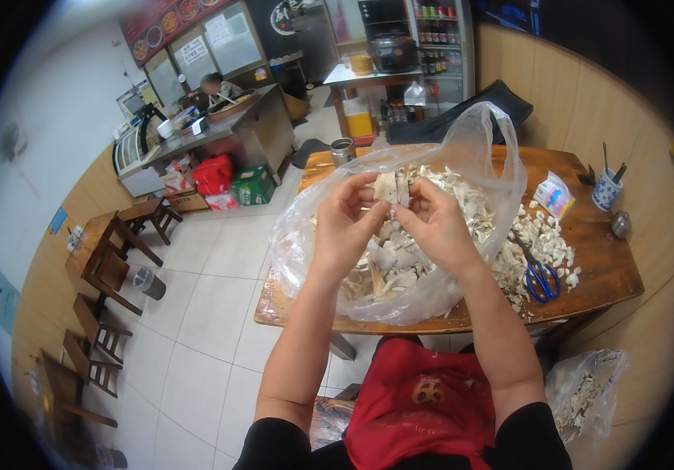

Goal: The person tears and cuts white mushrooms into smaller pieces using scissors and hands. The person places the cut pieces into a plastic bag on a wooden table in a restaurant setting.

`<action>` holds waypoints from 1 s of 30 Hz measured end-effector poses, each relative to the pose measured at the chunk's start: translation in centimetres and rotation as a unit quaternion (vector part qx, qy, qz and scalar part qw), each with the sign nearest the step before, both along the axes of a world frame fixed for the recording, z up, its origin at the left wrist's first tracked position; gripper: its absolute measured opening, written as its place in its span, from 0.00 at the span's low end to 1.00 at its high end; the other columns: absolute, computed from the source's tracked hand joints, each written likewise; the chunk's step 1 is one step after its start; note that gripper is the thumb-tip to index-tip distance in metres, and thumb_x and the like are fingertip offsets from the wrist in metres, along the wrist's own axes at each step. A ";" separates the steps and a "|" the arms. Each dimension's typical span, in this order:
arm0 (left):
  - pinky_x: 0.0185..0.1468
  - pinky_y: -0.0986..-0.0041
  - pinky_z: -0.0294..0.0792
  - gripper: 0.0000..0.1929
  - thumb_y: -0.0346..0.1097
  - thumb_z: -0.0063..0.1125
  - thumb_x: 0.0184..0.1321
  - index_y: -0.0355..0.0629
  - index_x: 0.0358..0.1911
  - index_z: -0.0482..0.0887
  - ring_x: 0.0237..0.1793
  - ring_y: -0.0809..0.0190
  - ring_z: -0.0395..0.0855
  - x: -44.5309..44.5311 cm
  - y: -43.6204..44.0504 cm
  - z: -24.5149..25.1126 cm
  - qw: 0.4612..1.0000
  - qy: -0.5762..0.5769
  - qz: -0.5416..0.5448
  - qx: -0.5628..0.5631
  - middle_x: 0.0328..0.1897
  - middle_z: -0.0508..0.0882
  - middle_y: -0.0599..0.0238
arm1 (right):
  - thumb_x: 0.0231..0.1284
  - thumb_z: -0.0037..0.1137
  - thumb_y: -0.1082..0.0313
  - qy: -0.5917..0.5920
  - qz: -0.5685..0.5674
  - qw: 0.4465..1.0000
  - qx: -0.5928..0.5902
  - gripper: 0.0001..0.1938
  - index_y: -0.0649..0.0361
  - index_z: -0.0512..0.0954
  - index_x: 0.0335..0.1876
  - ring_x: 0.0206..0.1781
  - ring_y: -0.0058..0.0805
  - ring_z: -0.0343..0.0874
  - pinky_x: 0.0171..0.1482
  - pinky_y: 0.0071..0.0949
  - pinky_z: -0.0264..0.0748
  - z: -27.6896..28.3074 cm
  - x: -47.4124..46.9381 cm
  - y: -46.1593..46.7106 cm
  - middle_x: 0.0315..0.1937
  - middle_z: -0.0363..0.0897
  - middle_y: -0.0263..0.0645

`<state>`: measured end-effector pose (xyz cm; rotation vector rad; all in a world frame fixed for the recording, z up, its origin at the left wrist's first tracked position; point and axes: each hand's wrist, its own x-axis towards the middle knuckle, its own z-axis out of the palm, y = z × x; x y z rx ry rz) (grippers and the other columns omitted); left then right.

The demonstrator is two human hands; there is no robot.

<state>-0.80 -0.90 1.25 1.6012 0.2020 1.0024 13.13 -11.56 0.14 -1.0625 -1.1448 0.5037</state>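
Both my hands are raised over a large clear plastic bag point(307, 235) full of pale mushroom pieces point(396, 261) on a wooden table point(598, 252). My left hand point(351, 217) pinches one side of a pale mushroom piece point(387, 188), thumb at its lower edge. My right hand point(434, 223) grips the other side, its thumb close to the left one. A narrow gap or split runs down between the parts held. To the right of the bag lies a heap of small cut mushroom bits point(548, 241), with blue-handled scissors point(543, 282) on it. Some fingertips are hidden behind the piece.
A metal cup point(343, 151) stands at the table's back left. On the right are a printed packet point(554, 194), a blue-and-white utensil holder point(607, 190) and a small metal pot point(621, 224). A bag of scraps point(581, 399) sits low at right. A person point(219, 88) is behind the far counter.
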 end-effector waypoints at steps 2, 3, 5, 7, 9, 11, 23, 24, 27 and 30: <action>0.39 0.82 0.77 0.22 0.21 0.64 0.67 0.32 0.64 0.78 0.37 0.73 0.86 0.1 -0.3 0.2 1.000 0.000 0.008 0.028 0.44 0.87 0.64 | 0.72 0.59 0.77 0.001 0.010 1.000 0.023 0.06 0.65 0.77 0.50 0.37 0.10 0.76 0.38 0.16 0.76 -0.5 0.2 0.3 0.36 0.79 0.29; 0.42 0.81 0.78 0.22 0.21 0.64 0.66 0.32 0.63 0.78 0.39 0.73 0.86 0.1 -0.6 0.5 1.000 0.004 -0.001 0.010 0.45 0.88 0.64 | 0.72 0.58 0.78 0.002 0.022 0.999 0.033 0.06 0.65 0.77 0.50 0.37 0.10 0.76 0.39 0.16 0.76 -0.7 0.5 0.4 0.37 0.79 0.29; 0.48 0.80 0.79 0.22 0.22 0.66 0.64 0.32 0.62 0.79 0.44 0.71 0.87 0.1 -1.1 0.9 0.999 0.013 -0.021 -0.026 0.46 0.88 0.65 | 0.72 0.57 0.78 0.015 0.043 0.998 0.054 0.06 0.65 0.77 0.50 0.39 0.11 0.77 0.41 0.17 0.76 -0.9 0.5 0.4 0.39 0.79 0.30; 0.47 0.79 0.79 0.21 0.22 0.65 0.65 0.32 0.62 0.80 0.42 0.72 0.87 0.3 -1.5 0.7 0.999 0.007 -0.020 -0.037 0.46 0.88 0.66 | 0.72 0.56 0.79 0.037 0.062 0.994 0.078 0.07 0.65 0.77 0.51 0.41 0.11 0.76 0.43 0.18 0.77 -0.8 0.3 0.4 0.41 0.79 0.31; 0.44 0.80 0.78 0.20 0.22 0.63 0.66 0.32 0.61 0.80 0.40 0.73 0.85 0.4 -1.2 0.4 0.997 -0.023 -0.012 -0.071 0.44 0.87 0.67 | 0.72 0.55 0.79 0.048 0.083 0.993 0.073 0.07 0.65 0.78 0.51 0.42 0.12 0.77 0.43 0.19 0.77 -0.1 -0.2 -0.6 0.43 0.79 0.31; 0.41 0.81 0.77 0.18 0.21 0.60 0.67 0.32 0.60 0.80 0.36 0.74 0.84 0.7 0.3 -0.4 0.989 -0.077 0.003 -0.128 0.41 0.86 0.68 | 0.73 0.54 0.79 0.080 0.108 0.988 0.073 0.08 0.64 0.78 0.53 0.42 0.13 0.77 0.43 0.19 0.77 0.1 0.0 -0.9 0.45 0.80 0.32; 0.51 0.75 0.79 0.18 0.28 0.59 0.74 0.37 0.65 0.78 0.49 0.67 0.86 0.0 1.0 -1.1 0.993 -0.031 -0.017 -0.111 0.51 0.86 0.65 | 0.77 0.57 0.72 0.059 -0.023 0.998 0.012 0.07 0.66 0.78 0.52 0.32 0.16 0.79 0.35 0.18 0.79 0.9 2.9 -0.5 0.42 0.86 0.37; 0.50 0.76 0.79 0.18 0.28 0.59 0.74 0.37 0.65 0.77 0.48 0.68 0.85 0.0 0.0 -0.7 0.993 -0.014 -0.013 -0.119 0.51 0.86 0.65 | 0.77 0.56 0.71 0.077 -0.015 0.997 0.014 0.07 0.65 0.77 0.53 0.32 0.17 0.80 0.37 0.19 0.80 0.9 2.9 -0.2 0.42 0.86 0.37; 0.50 0.78 0.77 0.19 0.28 0.60 0.74 0.35 0.65 0.76 0.46 0.71 0.84 0.3 -0.6 -1.0 0.995 0.034 -0.041 -0.081 0.51 0.86 0.64 | 0.78 0.55 0.71 0.141 0.036 0.988 0.049 0.07 0.64 0.77 0.54 0.36 0.18 0.81 0.40 0.21 0.82 0.5 2.8 0.4 0.44 0.85 0.37; 0.47 0.78 0.77 0.17 0.27 0.62 0.72 0.34 0.62 0.78 0.43 0.72 0.82 0.0 -0.9 -1.3 0.995 0.053 -0.071 -0.051 0.49 0.86 0.65 | 0.78 0.55 0.71 0.179 0.063 0.979 0.068 0.07 0.63 0.76 0.55 0.40 0.19 0.82 0.44 0.24 0.83 0.6 2.2 0.6 0.45 0.84 0.38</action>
